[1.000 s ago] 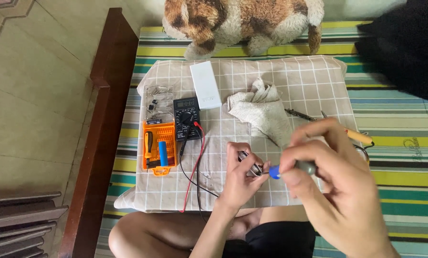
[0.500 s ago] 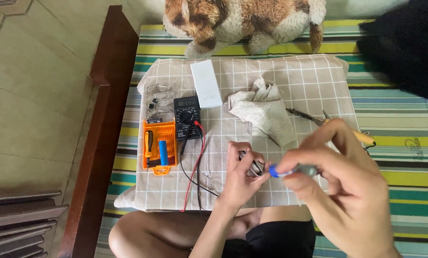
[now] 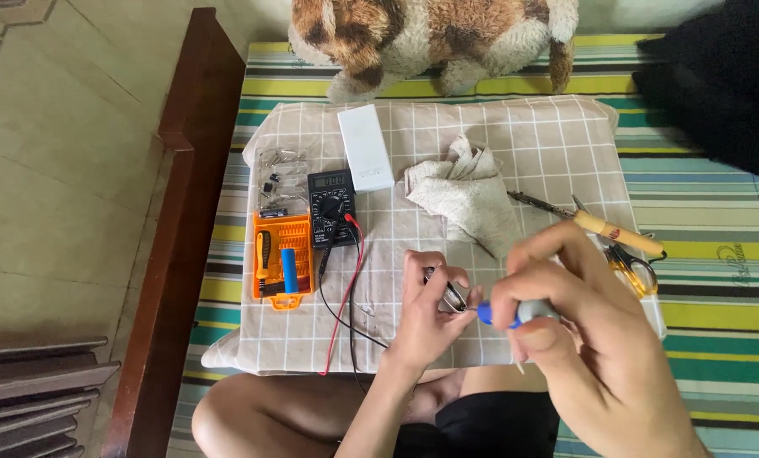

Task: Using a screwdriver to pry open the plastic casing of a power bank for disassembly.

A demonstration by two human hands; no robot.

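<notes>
The left hand (image 3: 426,309) closes its grip on a small metal part (image 3: 454,297), pinched between thumb and fingers. The right hand (image 3: 574,322) wraps its grip around a blue-tipped screwdriver (image 3: 507,314), whose tip meets the part right at the left grip. Both hover over a checked pillow (image 3: 413,136) on the bed. Beyond the left grip lie a black multimeter (image 3: 330,203) and an orange tool case (image 3: 282,257); beyond the right grip lie a crumpled cloth (image 3: 468,199), a soldering iron (image 3: 591,222) and scissors (image 3: 630,259).

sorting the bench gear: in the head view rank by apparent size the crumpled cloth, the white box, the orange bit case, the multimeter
1. crumpled cloth
2. orange bit case
3. white box and multimeter: look about alike, so no ranking between them.
</notes>
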